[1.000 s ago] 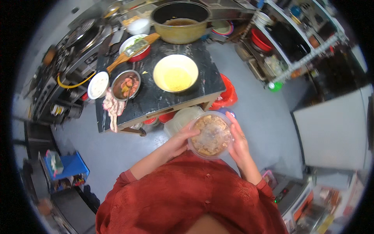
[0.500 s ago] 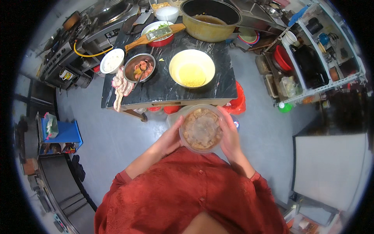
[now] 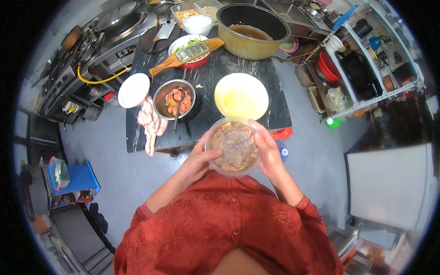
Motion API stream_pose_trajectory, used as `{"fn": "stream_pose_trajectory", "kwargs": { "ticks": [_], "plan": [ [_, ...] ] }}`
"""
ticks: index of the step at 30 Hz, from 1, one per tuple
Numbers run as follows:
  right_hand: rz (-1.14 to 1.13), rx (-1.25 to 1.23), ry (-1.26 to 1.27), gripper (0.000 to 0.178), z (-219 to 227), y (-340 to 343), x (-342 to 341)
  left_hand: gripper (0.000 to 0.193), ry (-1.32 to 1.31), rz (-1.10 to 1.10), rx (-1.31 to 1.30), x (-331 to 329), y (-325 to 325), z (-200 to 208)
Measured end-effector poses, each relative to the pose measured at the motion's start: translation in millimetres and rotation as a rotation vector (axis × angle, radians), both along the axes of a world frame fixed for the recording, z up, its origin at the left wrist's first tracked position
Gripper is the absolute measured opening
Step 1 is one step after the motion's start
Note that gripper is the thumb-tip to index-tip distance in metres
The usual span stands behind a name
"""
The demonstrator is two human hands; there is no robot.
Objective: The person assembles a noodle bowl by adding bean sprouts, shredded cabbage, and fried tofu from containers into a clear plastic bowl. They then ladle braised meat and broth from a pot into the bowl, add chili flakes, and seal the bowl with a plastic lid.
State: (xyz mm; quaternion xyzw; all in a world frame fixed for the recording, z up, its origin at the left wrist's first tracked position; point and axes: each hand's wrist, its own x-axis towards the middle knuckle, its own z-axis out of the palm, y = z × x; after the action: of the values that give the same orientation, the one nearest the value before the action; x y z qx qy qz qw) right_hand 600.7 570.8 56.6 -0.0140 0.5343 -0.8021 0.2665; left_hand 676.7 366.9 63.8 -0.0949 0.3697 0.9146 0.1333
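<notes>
Between my two hands I hold a round clear plastic tub (image 3: 233,146) with a translucent lid. Brownish chunks of food show through it. My left hand (image 3: 198,160) grips its left side, thumb resting on the lid. On the opposite side, my right hand (image 3: 269,149) wraps round the edge. Just beyond the tub stands a cream-yellow bowl (image 3: 241,96) on the dark marbled table (image 3: 211,78). To its left is a steel bowl (image 3: 158,103) holding pinkish slices and a spoon (image 3: 178,110). A crumpled cloth (image 3: 150,126) hangs over the table's near edge.
At the back of the table stands a large deep pot (image 3: 252,48) with brown liquid. A wooden-framed grater (image 3: 188,54) lies across a bowl of chopped greens. A white bowl (image 3: 134,90) sits at the left edge, a cleaver (image 3: 165,31) farther back. Metal shelving (image 3: 366,50) is at right.
I have come closer to the table, and its bowls now appear nearer. The tub is still in both hands, and my left thumb now lies over its lid.
</notes>
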Motion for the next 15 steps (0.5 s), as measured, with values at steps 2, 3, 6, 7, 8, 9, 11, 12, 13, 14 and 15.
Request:
{"fn": "stream_pose_trajectory", "kwargs": {
  "ticks": [2,3,6,7,8,9,11,12,13,14,15],
  "plan": [
    [-0.006,0.021,0.049,0.046,0.7,-14.3,-3.7,0.073,0.016,-0.009,0.007,-8.1,-15.1,-0.5],
    [-0.005,0.051,0.041,0.047,1.2,-20.6,-5.8,0.073,-0.014,-0.012,0.007,-12.2,-22.4,-1.1],
    [0.005,0.100,-0.087,0.055,4.4,-36.1,-14.0,0.072,-0.047,-0.034,0.004,-24.4,-42.7,-3.1],
    [0.008,0.081,-0.195,0.060,6.0,-39.7,-15.9,0.072,-0.032,-0.047,-0.004,-28.2,-49.3,-3.4],
    [-0.010,0.043,-0.301,0.065,6.9,-44.6,-17.7,0.071,-0.015,-0.058,-0.013,-32.2,-56.3,-3.2],
    [0.011,0.083,-0.270,0.067,7.6,-48.8,-19.4,0.071,-0.004,-0.073,0.004,-36.3,-62.8,-3.0],
    [0.019,0.104,-0.189,0.072,7.0,-57.4,-19.0,0.072,0.013,-0.105,0.038,-43.9,-74.1,-2.8],
    [-0.001,0.166,-0.152,0.072,6.0,-61.0,-18.9,0.070,0.023,-0.132,0.024,-47.6,-79.8,-2.5],
    [-0.033,0.192,-0.140,0.072,4.2,-64.9,-17.5,0.070,0.011,-0.142,0.029,-51.0,-83.7,-2.3],
    [-0.045,0.202,-0.120,0.072,2.3,-67.9,-16.9,0.070,-0.001,-0.153,0.033,-55.3,-86.3,-1.9],
    [-0.079,0.211,-0.128,0.072,-0.1,-71.7,-15.5,0.070,-0.044,-0.163,0.016,-58.5,-88.5,-0.9]
  ]
}}
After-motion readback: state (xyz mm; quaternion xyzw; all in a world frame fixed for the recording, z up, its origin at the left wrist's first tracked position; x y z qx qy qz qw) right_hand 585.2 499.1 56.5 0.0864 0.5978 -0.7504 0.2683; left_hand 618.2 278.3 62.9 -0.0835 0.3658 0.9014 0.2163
